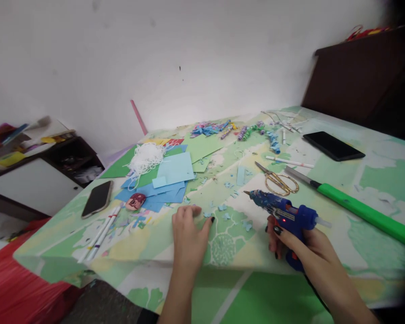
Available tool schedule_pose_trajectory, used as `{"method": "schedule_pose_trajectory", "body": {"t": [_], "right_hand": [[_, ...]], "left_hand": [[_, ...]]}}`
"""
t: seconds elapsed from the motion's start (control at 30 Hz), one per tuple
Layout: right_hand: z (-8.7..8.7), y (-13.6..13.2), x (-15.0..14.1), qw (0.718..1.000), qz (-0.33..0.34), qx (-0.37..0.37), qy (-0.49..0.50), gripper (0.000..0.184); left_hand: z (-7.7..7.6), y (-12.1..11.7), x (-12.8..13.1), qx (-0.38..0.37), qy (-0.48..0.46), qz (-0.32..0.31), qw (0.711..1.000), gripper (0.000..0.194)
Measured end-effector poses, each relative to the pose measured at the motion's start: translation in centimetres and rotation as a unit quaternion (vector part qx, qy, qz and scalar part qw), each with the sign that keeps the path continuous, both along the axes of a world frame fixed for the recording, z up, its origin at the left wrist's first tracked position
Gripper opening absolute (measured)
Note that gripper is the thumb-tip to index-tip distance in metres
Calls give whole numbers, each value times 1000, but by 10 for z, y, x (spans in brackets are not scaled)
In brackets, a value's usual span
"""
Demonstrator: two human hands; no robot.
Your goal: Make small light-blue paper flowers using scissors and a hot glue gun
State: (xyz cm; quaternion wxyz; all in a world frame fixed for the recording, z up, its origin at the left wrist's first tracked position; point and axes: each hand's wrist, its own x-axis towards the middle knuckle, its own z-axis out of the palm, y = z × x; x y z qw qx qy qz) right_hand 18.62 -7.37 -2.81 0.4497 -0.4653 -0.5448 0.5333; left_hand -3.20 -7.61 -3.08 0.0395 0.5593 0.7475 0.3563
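The right hand [305,253] is wrapped around a blue glue gun [295,217], near right, nozzle pointing left. The left hand [188,230], thumb and fingers apart, is beside small blue paper cutouts [226,216]. Gluing seems in hand; next calls for a light pinch.

Right hand [319,252] grips glue gun [286,211] near scissors [273,174].

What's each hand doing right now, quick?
Left hand: open, fingers loosely bent, nothing visibly held, near small blue cutouts.
Right hand: closed around the handle of the blue glue gun.
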Motion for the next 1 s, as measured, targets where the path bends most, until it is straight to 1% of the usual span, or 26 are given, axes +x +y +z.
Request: {"method": "schedule_pose_trajectory", "body": {"t": [0.13, 0.23, 0.37, 0.5, 0.63, 0.83, 1.0], "right_hand": [[-9, -3, 3, 999, -16, 22, 30, 25], [-12, -4, 3, 998, -23, 23, 50, 25], [-11, -5, 3, 998, -34, 15, 47, 25], [-11, -7, 3, 998, -39, 12, 44, 27], [-13, -9, 5, 999, -32, 7, 33, 28], [-16, -6, 8, 1000, -13, 5, 5, 28], [-18, -4, 10, 1000, -9, 7, -1, 28]], "left_hand": [[4, 5, -2, -45, -22, -33, 998, 8], [7, 7, -3, -62, -49, -52, 996, 4], [9, 7, -4, -68, -67, -67, 993, 8], [8, 7, -4, -63, -57, -77, 993, 12], [7, 7, -5, -60, -57, -86, 993, 10], [9, 7, -2, -78, -38, -101, 991, 8], [13, 5, 0, -75, -67, -103, 990, 10]]}}
